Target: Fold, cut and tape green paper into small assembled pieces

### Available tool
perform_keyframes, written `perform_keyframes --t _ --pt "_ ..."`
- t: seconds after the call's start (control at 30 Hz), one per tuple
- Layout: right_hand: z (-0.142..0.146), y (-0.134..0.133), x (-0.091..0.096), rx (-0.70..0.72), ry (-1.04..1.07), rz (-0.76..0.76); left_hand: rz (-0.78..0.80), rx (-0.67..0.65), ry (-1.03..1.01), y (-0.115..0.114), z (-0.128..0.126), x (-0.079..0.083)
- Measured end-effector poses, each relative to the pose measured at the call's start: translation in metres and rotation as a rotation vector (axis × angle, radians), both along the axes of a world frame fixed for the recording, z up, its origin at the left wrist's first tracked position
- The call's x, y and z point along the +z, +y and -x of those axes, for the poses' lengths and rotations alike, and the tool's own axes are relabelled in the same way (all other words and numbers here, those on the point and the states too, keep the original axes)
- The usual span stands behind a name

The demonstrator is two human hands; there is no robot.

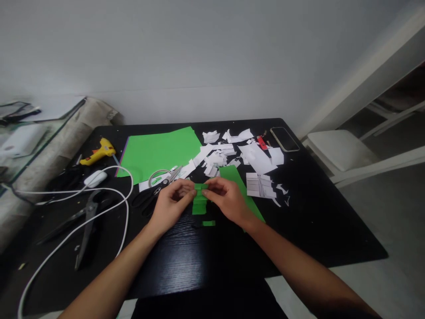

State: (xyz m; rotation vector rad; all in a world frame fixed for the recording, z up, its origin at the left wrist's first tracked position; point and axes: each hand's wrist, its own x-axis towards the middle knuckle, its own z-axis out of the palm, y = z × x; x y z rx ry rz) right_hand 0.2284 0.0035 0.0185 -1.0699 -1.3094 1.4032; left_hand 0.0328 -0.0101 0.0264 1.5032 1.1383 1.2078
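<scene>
A small folded piece of green paper [199,205] is pinched between my two hands above the black table. My left hand [172,200] grips its upper left edge between thumb and fingers. On the opposite edge, my right hand [227,198] holds it with the thumb on top. Just below lies a small green paper strip [208,223]. A longer green sheet [255,212] lies partly under my right hand. Near my left hand are scissors [146,200] with black handles, beside a second pair with a light ring handle [156,174].
Behind my hands lie a large green sheet [159,148] and many white paper scraps [217,159]. To the left are a yellow glue gun [99,152], large shears [89,217] and a looping white cable [128,212]. A phone [284,139] and a red item [262,142] sit back right.
</scene>
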Motion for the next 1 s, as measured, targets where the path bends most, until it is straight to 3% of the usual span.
perform_keyframes --t 0.57,0.8,1.0 --pt "-0.001 -0.001 0.008 0.076 0.011 -0.038 0.005 -0.049 0.003 0.000 0.003 0.004" --pt "-0.004 -0.004 0.019 0.092 0.069 0.099 -0.035 -0.093 0.056 0.002 0.009 0.008" --pt "-0.005 -0.003 0.016 0.110 0.039 0.017 -0.051 -0.106 -0.003 -0.003 0.007 0.007"
